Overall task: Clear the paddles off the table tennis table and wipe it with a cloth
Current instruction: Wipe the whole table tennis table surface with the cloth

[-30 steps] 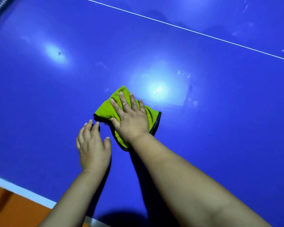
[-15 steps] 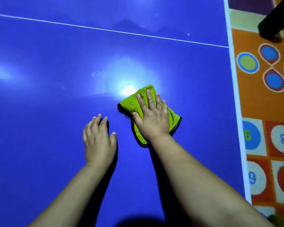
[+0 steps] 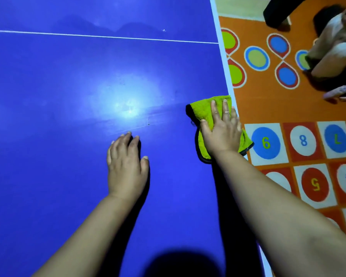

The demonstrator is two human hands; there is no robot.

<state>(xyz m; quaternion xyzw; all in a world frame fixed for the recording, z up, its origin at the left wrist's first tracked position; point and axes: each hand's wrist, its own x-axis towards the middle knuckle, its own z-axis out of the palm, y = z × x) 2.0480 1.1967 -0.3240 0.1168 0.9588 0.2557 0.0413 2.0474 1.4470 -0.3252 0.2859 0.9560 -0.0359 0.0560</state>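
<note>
At the table's [image 3: 88, 66] right edge, mid-frame, the right hand [image 3: 221, 133] presses flat, fingers spread, on the green cloth [image 3: 201, 109], which looks soft, light, best pinned under the palm; left hand [image 3: 126, 166] rests open, empty

Your right hand [image 3: 221, 134] flat on the folded green microfibre cloth [image 3: 204, 111] at the blue table tennis table's [image 3: 68, 76] right edge, your left hand [image 3: 126, 166] on the table to its left, patterned orange floor mat [image 3: 268, 104] beyond that edge.

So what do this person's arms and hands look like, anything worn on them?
Both forearms are bare, with no sleeves, gloves or watch in view. The right hand wears a thin ring on one finger; the left hand shows no jewellery.
</note>
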